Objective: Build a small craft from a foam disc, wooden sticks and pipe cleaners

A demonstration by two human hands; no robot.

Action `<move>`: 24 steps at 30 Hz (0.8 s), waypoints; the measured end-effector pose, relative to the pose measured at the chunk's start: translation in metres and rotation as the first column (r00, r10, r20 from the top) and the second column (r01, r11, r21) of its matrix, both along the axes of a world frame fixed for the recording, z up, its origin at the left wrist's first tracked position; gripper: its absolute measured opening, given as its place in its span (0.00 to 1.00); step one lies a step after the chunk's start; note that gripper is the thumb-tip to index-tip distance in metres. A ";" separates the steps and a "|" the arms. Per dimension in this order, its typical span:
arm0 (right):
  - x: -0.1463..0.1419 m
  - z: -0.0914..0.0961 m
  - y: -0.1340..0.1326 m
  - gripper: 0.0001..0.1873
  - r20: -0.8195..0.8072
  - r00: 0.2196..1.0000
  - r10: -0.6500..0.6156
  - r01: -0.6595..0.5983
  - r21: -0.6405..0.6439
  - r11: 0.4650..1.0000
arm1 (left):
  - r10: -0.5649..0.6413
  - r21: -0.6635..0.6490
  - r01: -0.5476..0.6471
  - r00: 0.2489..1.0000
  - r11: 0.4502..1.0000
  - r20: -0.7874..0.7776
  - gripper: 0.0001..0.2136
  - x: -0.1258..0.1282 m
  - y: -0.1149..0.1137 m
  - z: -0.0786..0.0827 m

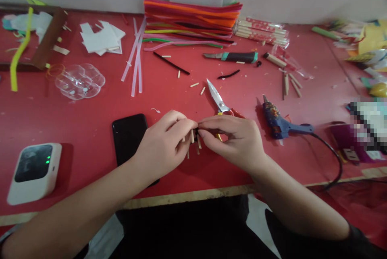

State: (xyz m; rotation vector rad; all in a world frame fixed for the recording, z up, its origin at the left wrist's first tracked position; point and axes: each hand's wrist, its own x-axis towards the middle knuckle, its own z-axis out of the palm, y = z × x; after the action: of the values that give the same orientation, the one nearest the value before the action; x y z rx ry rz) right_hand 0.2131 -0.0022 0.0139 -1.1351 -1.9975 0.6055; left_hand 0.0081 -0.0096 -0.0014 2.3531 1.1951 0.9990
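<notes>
Both my hands meet over the near part of the red table, pinching a small craft piece (192,136) made of short pale wooden sticks with a dark bit among them. My left hand (165,140) is closed around its left side, hiding part of it. With thumb and forefinger, my right hand (234,138) pinches at its dark part from the right. Several stick ends point down below the fingers. Just behind my right hand lie scissors (220,100), blades pointing away, their handles partly covered. A black phone (128,134) lies left of my left hand, partly under the forearm.
A blue glue gun (276,120) with a cord lies to the right. Further back are a utility knife (236,56), pipe cleaners (190,17), glue sticks (137,57), white paper pieces (101,39) and a clear plastic tray (81,81). A white device (36,174) stands at left.
</notes>
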 end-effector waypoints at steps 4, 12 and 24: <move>-0.004 0.005 -0.001 0.06 0.092 0.996 -0.019 0.017 0.021 1.000 | 0.022 0.060 -0.020 1.000 0.998 -0.020 0.09 0.002 -0.002 0.002; -0.011 0.006 -0.004 0.09 0.249 0.957 -0.147 0.125 0.102 0.987 | 0.012 -0.108 -0.001 0.995 0.994 0.102 0.18 0.006 -0.004 0.007; -0.013 0.009 -0.007 0.10 0.095 0.962 -0.254 0.244 0.106 0.964 | 0.062 -0.115 -0.040 0.980 0.993 0.191 0.20 0.008 -0.005 0.000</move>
State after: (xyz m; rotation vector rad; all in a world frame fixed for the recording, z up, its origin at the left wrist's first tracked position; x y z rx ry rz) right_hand 0.2002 -0.0090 0.0229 -1.3599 -1.9097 0.3236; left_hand 0.0159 -0.0149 -0.0012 2.0965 1.2079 1.1200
